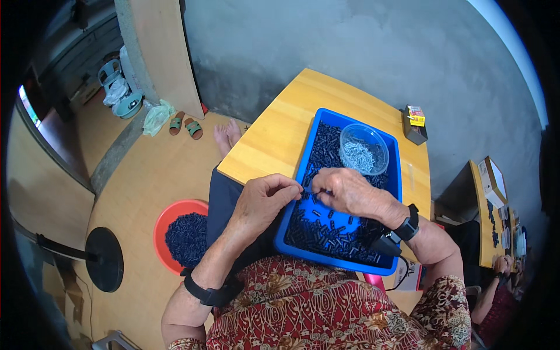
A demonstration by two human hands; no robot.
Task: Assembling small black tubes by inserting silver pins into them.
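Over the blue tray's (303, 166) 9 o'clock edge, the left hand (262, 201) and right hand (344, 189) meet, fingers pressed together, pinching a small dark piece (311, 191). Its long axis seems to run 9 to 3 o'clock; fingers hide its ends. At 1 o'clock sits a clear bowl (364, 149).

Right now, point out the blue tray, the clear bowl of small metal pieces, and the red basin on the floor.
blue tray (394, 175): head view, right wall.
clear bowl (379, 142): head view, right rim.
red basin (161, 224): head view, left rim.
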